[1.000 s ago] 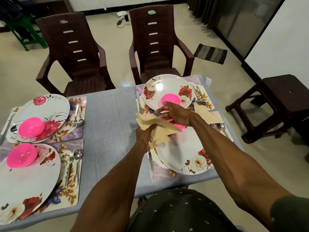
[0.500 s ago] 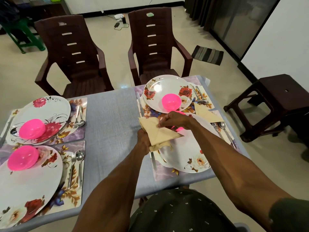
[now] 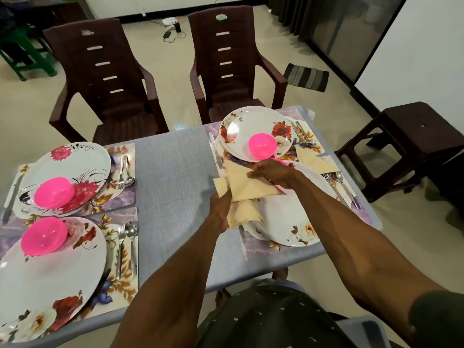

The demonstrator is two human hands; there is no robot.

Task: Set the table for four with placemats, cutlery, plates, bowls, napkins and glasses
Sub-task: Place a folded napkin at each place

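Both hands hold beige folded napkins [image 3: 247,187] above the near right plate [image 3: 288,222]. My left hand [image 3: 221,209] grips the bunch from below. My right hand [image 3: 271,170] pinches the top napkin at its upper edge. A further napkin [image 3: 313,160] lies on the right placemats beside a fork and spoon [image 3: 339,187]. The far right plate [image 3: 253,133] carries a pink bowl [image 3: 262,144]. A second pink bowl is mostly hidden under my right hand. Two more flowered plates with pink bowls [image 3: 54,192] [image 3: 44,236] sit on placemats at the left, each with cutlery [image 3: 125,172] beside it.
The table has a grey cloth [image 3: 173,187]. Two dark brown plastic chairs [image 3: 105,81] [image 3: 233,66] stand at its far side. A dark stool [image 3: 411,144] stands to the right. A knife [image 3: 214,151] lies left of the far right plate.
My right hand has smoothed the top napkin into a flat triangle and slid slightly right along it. My left hand keeps the bunch in the same place.
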